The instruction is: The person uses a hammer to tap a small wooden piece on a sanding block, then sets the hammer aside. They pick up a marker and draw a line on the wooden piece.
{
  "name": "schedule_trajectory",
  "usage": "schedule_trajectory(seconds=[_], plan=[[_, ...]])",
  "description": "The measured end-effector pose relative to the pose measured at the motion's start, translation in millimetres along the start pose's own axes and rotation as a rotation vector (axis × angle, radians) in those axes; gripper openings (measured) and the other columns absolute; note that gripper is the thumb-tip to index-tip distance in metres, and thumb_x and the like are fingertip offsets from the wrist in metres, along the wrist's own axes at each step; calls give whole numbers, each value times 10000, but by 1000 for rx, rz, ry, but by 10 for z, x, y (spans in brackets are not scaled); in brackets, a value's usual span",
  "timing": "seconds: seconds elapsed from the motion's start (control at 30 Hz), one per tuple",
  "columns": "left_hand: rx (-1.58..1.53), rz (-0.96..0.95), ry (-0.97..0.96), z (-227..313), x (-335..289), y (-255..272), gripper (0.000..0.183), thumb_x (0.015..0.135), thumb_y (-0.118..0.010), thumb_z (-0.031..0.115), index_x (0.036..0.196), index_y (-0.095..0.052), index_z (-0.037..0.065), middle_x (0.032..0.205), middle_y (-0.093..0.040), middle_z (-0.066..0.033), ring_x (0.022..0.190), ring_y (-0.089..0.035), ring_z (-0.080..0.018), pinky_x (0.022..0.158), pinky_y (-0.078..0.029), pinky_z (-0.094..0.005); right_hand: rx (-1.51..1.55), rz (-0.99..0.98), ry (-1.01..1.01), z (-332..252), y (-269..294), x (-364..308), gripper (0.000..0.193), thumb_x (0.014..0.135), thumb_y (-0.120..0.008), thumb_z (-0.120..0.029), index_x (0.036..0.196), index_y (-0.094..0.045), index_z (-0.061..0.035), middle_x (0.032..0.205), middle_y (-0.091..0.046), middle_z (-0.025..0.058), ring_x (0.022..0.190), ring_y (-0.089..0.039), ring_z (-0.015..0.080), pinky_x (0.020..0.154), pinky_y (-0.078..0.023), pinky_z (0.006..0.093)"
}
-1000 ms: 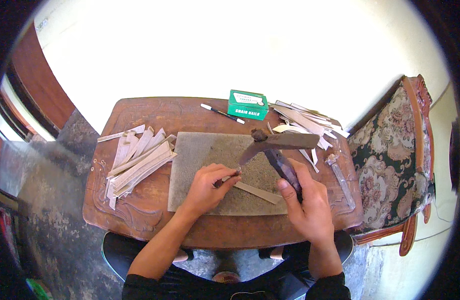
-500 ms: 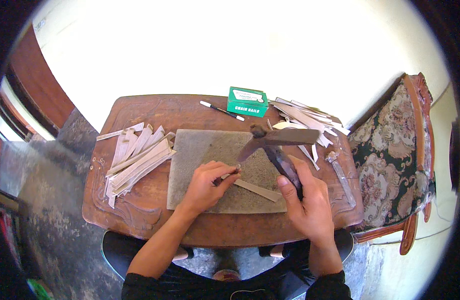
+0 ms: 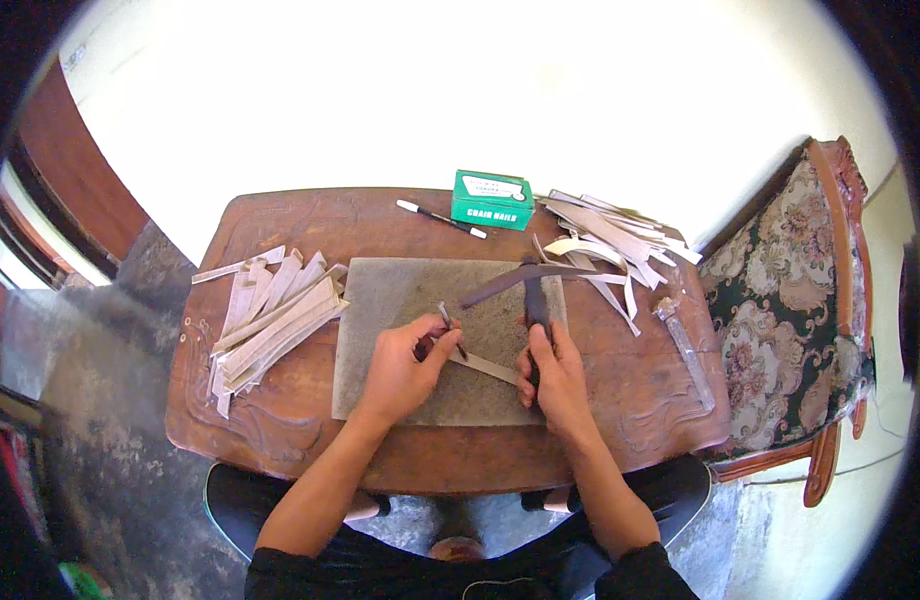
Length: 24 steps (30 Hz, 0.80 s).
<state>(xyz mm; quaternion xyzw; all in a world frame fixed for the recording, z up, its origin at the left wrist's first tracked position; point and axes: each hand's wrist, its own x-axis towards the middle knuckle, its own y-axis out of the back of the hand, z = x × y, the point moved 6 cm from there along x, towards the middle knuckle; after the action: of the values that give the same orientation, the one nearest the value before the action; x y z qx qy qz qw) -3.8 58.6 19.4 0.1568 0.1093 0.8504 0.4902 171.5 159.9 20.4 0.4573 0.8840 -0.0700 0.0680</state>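
Note:
My left hand [image 3: 410,362] is closed over the stone slab [image 3: 400,290], fingertips pinching a short metal punch [image 3: 444,312] that stands tilted, its head poking above the fingers. Under it a narrow pale strip [image 3: 488,369] lies flat on the slab, one end toward my right hand. My right hand [image 3: 555,375] grips the dark handle of a hammer [image 3: 536,300]. The hammer's long, slightly curved head spans above the slab, apart from the punch. The punch's lower tip is partly hidden by my fingers.
Piled strips [image 3: 280,330] lie left of the slab, with loose curled strips [image 3: 605,235] at the back right. A green box [image 3: 492,200] and a marker pen [image 3: 440,218] sit at the back. A worn bar-shaped tool [image 3: 686,355] lies right, near a floral chair [image 3: 780,290].
My right hand has swung the hammer left and down, closer to my left hand. The left hand has shifted slightly, and the punch shows more plainly above its fingers.

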Motion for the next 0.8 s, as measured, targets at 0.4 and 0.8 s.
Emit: schedule_trajectory(seconds=[0.4, 0.8], plan=[[-88, -24, -71, 53, -15, -30, 124, 972, -688, 84, 976, -722, -35, 978, -769, -76, 883, -677, -106, 806, -525, -270, 83, -17, -37, 6, -11, -35, 314, 1100, -467, -371, 1267, -513, -109, 705, -477, -19, 484, -431, 69, 428, -361, 235], [198, -19, -150, 186, -41, -38, 115, 911, -734, 100, 1006, -762, 43, 912, -753, -99, 772, -682, -183, 734, -506, -335, 60, -25, -34, 56, 4, -4, 372, 1096, -474, -372, 1344, -503, -96, 704, -460, -12, 486, -424, 70, 432, -359, 237]])
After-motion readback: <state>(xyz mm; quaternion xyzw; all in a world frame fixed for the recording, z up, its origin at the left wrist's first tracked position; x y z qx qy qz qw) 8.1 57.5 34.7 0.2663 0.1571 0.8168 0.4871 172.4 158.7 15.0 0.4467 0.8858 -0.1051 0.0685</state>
